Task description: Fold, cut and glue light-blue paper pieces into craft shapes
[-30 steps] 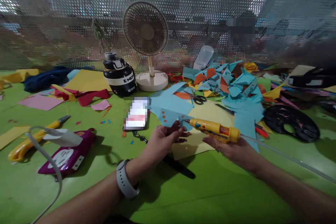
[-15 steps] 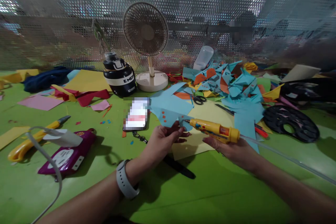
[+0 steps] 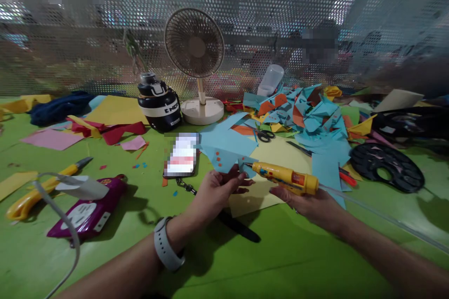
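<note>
Left hand (image 3: 217, 194), fingertips drawn together, pinches the lower edge of blue paper (image 3: 228, 155) dotted with orange, just in front of the body over a green table (image 3: 287, 261). Right hand (image 3: 312, 203) grips a yellow glue gun (image 3: 287, 177) from below, its metal tip (image 3: 247, 164) pointing left, beside the pinched edge; a clear glue stick (image 3: 379, 214) trails from its back. Whether tip and paper touch, or glue is flowing, cannot be told. Because fingertips and nozzle are so near, good handling likely means a firm pinch well to one side, a steady right wrist, and a small, slow squeeze, so glue lands on paper rather than skin.
</note>
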Available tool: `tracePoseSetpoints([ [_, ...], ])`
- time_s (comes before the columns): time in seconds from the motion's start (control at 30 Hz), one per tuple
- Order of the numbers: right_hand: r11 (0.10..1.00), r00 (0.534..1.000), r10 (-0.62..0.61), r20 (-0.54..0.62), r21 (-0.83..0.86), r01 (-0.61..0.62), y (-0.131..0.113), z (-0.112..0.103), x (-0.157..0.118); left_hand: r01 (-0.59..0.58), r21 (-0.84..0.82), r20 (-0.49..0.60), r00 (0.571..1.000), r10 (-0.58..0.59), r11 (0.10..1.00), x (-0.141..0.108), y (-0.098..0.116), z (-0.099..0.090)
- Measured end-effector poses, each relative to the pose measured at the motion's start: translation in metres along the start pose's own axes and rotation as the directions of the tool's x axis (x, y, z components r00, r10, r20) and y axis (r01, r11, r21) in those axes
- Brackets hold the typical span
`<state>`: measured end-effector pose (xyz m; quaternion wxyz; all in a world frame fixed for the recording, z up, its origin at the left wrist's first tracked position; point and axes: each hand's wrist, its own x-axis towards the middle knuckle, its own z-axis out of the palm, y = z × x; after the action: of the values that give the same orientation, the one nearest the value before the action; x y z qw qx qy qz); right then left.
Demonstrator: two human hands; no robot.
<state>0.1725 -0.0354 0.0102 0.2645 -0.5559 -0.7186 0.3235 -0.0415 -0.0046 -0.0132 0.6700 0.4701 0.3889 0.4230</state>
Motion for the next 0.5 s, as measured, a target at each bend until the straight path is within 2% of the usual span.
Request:
tracePoseSetpoints([
  [0.5,0.995,0.997,0.081,-0.018,0.057,-0.079,-0.009,0.0,-0.002,0.009,-0.049,0.019,1.0,-0.008,0.999,-0.001,0.0,0.0],
])
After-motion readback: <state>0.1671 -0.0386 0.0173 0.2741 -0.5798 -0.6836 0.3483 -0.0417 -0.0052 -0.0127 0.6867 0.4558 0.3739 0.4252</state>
